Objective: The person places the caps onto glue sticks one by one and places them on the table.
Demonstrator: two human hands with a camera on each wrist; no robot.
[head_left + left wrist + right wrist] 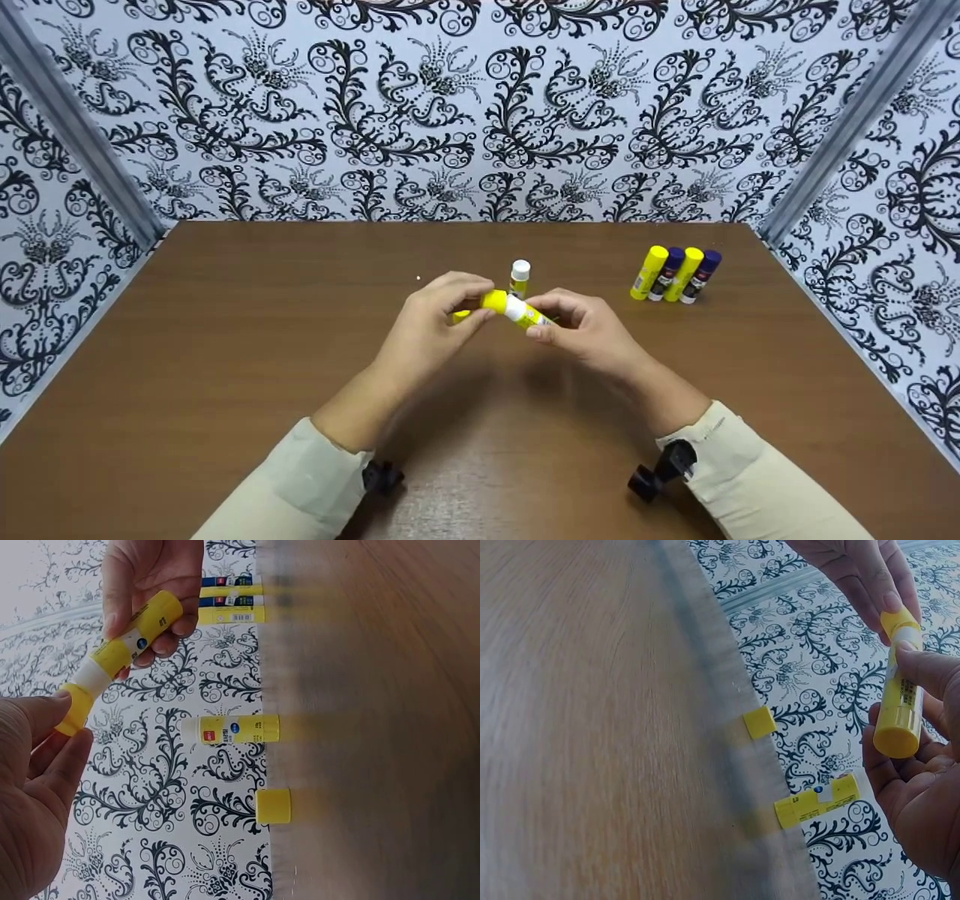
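Above the middle of the table, my right hand (pixel 589 330) grips the yellow body of a glue stick (pixel 139 637), which is tilted. My left hand (pixel 427 322) pinches its yellow cap (pixel 494 301) between thumb and fingers at the upper end. A white collar shows between cap and body. Behind the hands stands a second glue stick (pixel 520 271), upright, its white top uncovered. A loose yellow cap (pixel 273 806) sits on the table beside it, mostly covered by my left hand in the head view.
Several glue sticks, yellow ones (pixel 649 274) alternating with dark blue ones (pixel 700 277), stand upright in a tight row at the back right of the brown table (pixel 262 360). Patterned panels (pixel 420 112) enclose the table's back and sides.
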